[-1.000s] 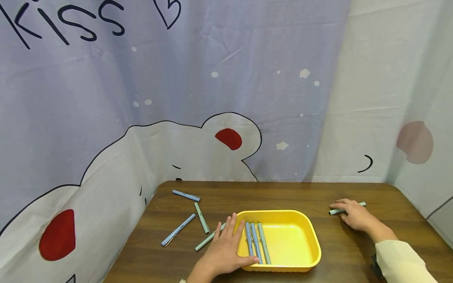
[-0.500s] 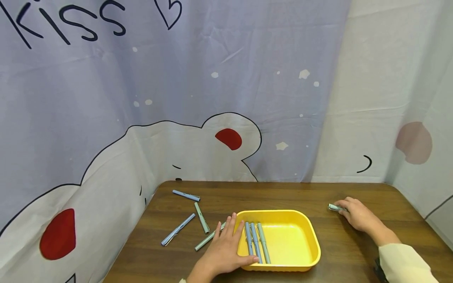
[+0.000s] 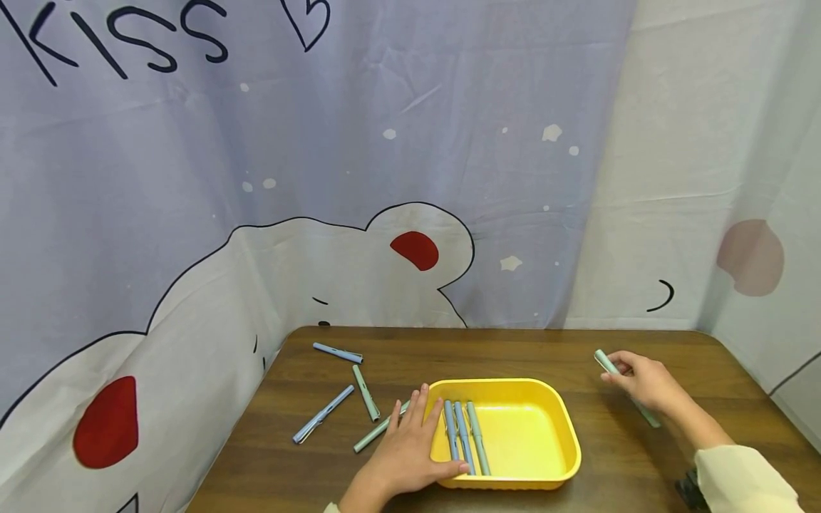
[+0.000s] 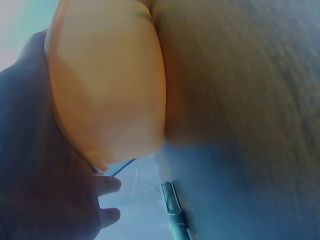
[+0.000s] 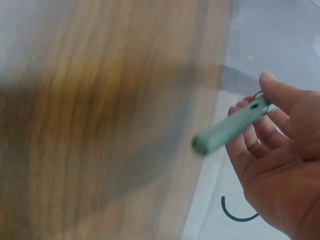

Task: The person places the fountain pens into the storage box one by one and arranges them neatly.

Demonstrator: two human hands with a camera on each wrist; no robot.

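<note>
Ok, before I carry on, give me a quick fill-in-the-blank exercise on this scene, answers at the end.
1. The pen in the right hand is ____ in colour.
2. The left hand touches a tray coloured ____.
3. Inside the tray, the number of blue pens showing is ____.
4. On the table, left of the tray, the number of loose pens in view is ____.

Missing words: green; yellow; two; four.

Evenly lit in the head view, with glare on the floor of the yellow tray (image 3: 522, 445); hazy in the left wrist view, washed out at upper left, with the left hand (image 4: 37, 160) in deep shadow; blurred in the right wrist view over table (image 5: 110, 125) and near end of the green pen (image 5: 227, 131).
</note>
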